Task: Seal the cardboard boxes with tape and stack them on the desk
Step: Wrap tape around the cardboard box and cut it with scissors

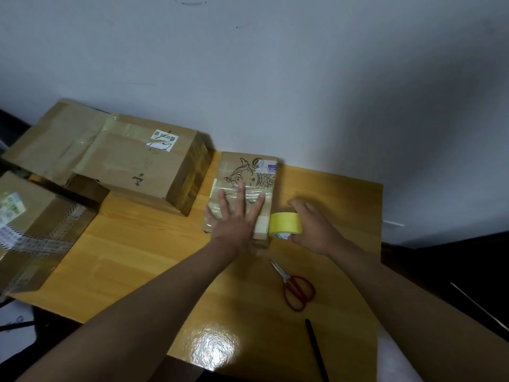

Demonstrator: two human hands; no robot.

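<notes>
A small flat cardboard box (248, 172) with a black cartoon drawing lies on the wooden desk (132, 260) near the wall. My left hand (234, 216) presses flat on its near half, fingers spread. My right hand (311, 230) grips a yellow tape roll (285, 223) against the box's right edge, where a pale strip of tape crosses the top. A larger taped box (143, 164) with a white label stands to the left, resting partly on another big box (52, 139). A third box (35, 230) with patterned tape sits at the desk's left edge.
Red-handled scissors (297, 290) lie on the desk in front of the right hand. A black pen (316, 351) lies near the desk's front edge. The white wall runs close behind the boxes. The desk's right edge drops to a dark floor.
</notes>
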